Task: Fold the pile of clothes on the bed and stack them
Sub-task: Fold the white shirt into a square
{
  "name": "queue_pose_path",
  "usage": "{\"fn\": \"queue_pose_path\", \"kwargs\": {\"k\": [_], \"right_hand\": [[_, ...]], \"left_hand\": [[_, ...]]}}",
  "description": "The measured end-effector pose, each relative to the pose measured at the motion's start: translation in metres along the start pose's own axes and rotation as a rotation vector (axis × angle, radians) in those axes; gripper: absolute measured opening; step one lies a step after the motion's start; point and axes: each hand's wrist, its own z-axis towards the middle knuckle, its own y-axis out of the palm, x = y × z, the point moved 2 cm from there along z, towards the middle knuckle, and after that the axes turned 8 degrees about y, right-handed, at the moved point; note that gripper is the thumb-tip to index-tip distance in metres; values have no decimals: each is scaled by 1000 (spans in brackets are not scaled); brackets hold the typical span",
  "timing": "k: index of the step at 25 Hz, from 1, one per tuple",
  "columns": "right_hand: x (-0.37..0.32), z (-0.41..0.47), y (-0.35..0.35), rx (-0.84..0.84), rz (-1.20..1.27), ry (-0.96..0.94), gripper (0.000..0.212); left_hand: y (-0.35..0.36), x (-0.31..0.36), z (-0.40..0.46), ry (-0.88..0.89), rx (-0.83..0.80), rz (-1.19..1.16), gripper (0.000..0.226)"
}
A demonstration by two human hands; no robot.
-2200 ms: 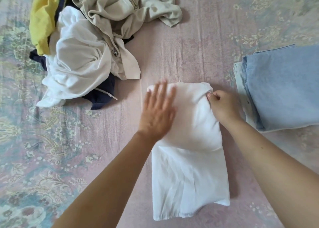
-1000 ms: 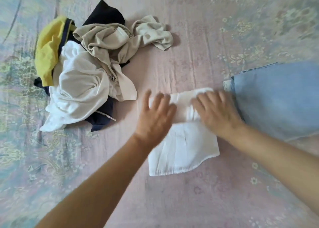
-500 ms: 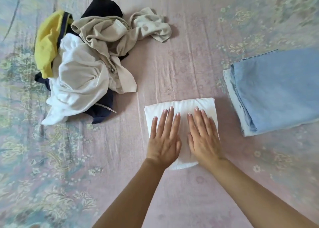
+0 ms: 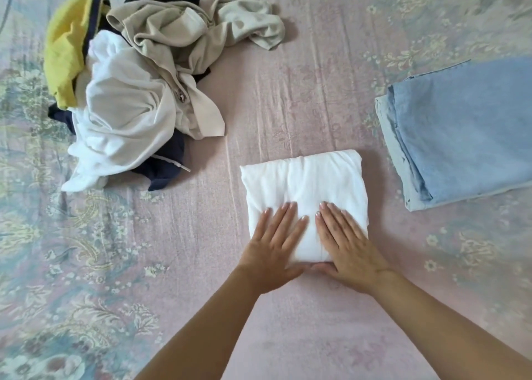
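On the left of the bed (image 4: 288,336) lay the unfolded pile of clothes (image 4: 135,91): a yellow garment (image 4: 67,45) at its far-left edge, a crumpled white garment (image 4: 123,120) in front, a beige zip-up piece (image 4: 178,39) draped across the top, and a navy garment (image 4: 164,166) showing beneath. Clear of the pile, near the middle, sat the folded white garment (image 4: 305,183), a neat rectangle. The left hand (image 4: 273,247) rested flat on its near-left part, its grip spread with fingers straight, clasping nothing. Just beside it the right hand (image 4: 348,250) lay flat on the near-right part, fingers likewise straight and pressing the cloth, the two thumbs close together at the near edge. Further right, apart from the white garment, lay the folded light-blue denim piece (image 4: 466,132).
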Motion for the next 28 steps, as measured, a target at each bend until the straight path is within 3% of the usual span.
{"fn": "queue_pose_path", "kwargs": {"k": [2,4,9,13,18,21,24,28], "right_hand": [[4,-3,4,-127,-56,-39,101],[5,-1,3,-162,-54,-28,104],[-14,5,-29,35,124,-62,73],[-48,29,-93,119,108,-154,55],[-115,80,-172,163,174,-180,62],[-147,134,-192,204,196,-194,58],[-187,192,-207,194,275,-147,48],[-238,267,-240,244,200,-145,52]], "left_hand": [[12,0,-7,1,-189,37,104],[14,1,-4,-18,-209,16,108],[-21,-7,-26,-26,-65,16,77],[-74,-53,-81,-247,-80,52,70],[-98,-117,-183,-415,49,-7,82],[-50,-153,-233,-591,-150,-57,117],[16,-180,-259,-646,-338,-137,111],[50,-194,-251,-615,-413,-257,108]]}}
